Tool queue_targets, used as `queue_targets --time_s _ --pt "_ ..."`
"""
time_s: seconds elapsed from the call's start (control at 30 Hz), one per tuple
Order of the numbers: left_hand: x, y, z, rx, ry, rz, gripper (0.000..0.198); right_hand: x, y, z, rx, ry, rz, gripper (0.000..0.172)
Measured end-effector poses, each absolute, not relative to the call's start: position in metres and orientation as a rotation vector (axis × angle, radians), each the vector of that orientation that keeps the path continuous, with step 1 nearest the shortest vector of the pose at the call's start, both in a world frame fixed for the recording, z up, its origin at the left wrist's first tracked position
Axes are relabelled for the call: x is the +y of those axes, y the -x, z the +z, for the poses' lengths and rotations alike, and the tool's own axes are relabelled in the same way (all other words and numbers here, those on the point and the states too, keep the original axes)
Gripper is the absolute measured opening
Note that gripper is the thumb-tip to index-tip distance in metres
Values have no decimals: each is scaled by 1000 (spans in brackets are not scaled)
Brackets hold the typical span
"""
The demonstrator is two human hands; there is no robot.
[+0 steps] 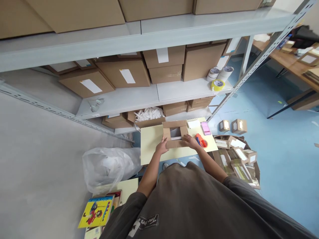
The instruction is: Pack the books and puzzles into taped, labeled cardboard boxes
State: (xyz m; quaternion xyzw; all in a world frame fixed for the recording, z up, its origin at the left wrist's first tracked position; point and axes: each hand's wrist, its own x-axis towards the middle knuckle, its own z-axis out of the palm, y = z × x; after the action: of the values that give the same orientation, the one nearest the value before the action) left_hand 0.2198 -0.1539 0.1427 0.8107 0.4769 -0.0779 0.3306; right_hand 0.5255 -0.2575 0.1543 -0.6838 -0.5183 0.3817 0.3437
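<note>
Both hands are on the small open carton (175,134) right in the middle of the pale yellow bench (151,142). The left hand (162,146) grips the carton's near left corner, fingers curled onto the cardboard, and the right hand (190,141) clasps the near right side, fingers wrapped over the flap. The carton sits flat on the bench, flaps splayed outward, something white showing inside. Just right of the right hand lies an orange tape dispenser (201,140), nearly touching the wrist, and beyond it a pink pad (205,128) beside a white slip (193,123). Behind the bench, on the lowest shelf, an open box of white strips (149,114) sits close to the carton's far edge. Higher up on the grey shelving (174,89) stand sealed brown boxes with white labels, and tape rolls (219,78) cluster at the right end, one yellow. On the blue floor (279,132) to the right, a heap of labelled small parcels (236,156) spreads out near the bench. Down left, a clear plastic bag (109,167) slumps on the floor, and a yellow picture book (96,210) lies near the person's left elbow.
</note>
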Motion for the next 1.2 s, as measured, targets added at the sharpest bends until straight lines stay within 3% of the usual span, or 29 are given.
queue_targets --time_s 0.17,0.53,0.77,0.9,0.97,1.1,1.2 --pt "-153 -209 143 1182 -2085 -94 94 -265 -534 156 -1619 1827 1052 60" --pt "-175 -203 144 1355 -1933 238 35 -291 -497 127 -1052 1747 1023 42" --pt "-162 -201 144 1743 -1791 289 47 -260 -476 117 -965 2144 738 44" --pt "-131 -206 151 1706 -1820 290 101 -246 -474 113 -1040 2204 736 66" --pt "-109 -211 159 1531 -1937 319 113 -244 -477 113 -1059 2225 756 76" --pt "-71 -218 173 1284 -2016 399 105 -248 -480 114 -1064 2295 737 90" --pt "-65 -216 176 1296 -2036 467 82 -249 -477 117 -1112 2295 630 96"
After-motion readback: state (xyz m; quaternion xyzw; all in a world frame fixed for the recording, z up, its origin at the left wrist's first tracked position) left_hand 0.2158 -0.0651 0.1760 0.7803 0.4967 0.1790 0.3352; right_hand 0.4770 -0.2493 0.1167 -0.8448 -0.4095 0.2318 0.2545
